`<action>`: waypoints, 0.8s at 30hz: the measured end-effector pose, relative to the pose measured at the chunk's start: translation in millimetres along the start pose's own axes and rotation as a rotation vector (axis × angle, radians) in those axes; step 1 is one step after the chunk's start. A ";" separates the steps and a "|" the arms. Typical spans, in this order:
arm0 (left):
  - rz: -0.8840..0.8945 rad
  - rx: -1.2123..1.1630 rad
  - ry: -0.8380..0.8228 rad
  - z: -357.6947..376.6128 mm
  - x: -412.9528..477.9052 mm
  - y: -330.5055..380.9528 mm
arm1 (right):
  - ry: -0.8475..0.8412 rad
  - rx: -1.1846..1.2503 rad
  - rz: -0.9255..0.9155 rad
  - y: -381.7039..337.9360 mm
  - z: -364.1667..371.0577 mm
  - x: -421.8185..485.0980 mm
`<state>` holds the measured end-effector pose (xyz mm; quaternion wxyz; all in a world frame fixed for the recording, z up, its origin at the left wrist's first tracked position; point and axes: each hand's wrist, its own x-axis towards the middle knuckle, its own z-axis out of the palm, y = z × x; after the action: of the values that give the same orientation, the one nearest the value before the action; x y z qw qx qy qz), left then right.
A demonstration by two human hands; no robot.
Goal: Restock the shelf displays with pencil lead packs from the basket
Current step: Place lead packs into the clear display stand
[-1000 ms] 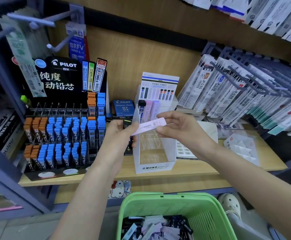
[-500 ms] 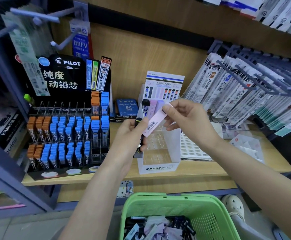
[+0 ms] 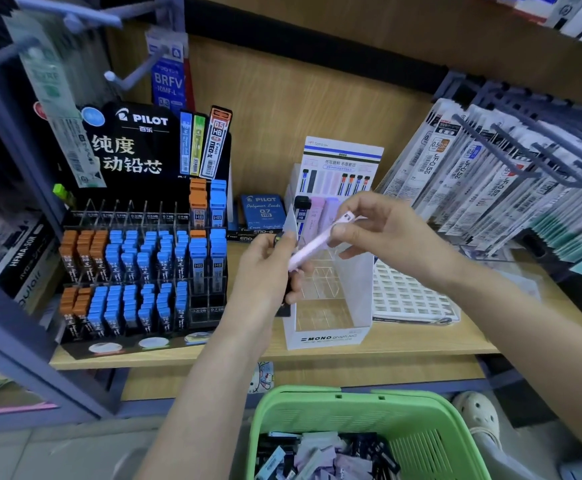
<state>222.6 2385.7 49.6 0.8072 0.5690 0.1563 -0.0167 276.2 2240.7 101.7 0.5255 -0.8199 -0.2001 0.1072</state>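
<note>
Pack (image 3: 317, 242) is tipping from flat to steep over the display (image 3: 327, 337), right hand (image 3: 383, 233) pinching its top. Left hand (image 3: 268, 268) is gripping a dark pack (image 3: 284, 304); slotting appears next.

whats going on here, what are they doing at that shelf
A person is restocking pencil leads. The right hand pinches a pink pack, held tilted over the clear MONO display, whose front slots look empty. The left hand grips a dark pack right beside it. The basket below the shelf holds more packs.
</note>
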 end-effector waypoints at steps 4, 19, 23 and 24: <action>-0.040 0.011 0.074 0.6 3.8 -0.8 | 0.232 -0.018 -0.049 11.1 -6.3 12.3; 0.063 0.122 0.072 1.3 -0.4 1.8 | 0.200 -0.722 -0.212 43.1 -6.8 63.2; -0.020 0.068 0.091 2.3 0.6 3.1 | 0.225 -0.608 -0.181 40.2 -6.7 62.1; -0.034 0.052 0.093 2.3 0.8 3.2 | 0.228 -0.599 -0.181 40.2 -6.6 61.4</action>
<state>224.5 2384.8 53.1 0.7835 0.5873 0.2030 -0.0080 342.4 2247.6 70.3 0.2874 -0.9237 -0.2347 -0.0959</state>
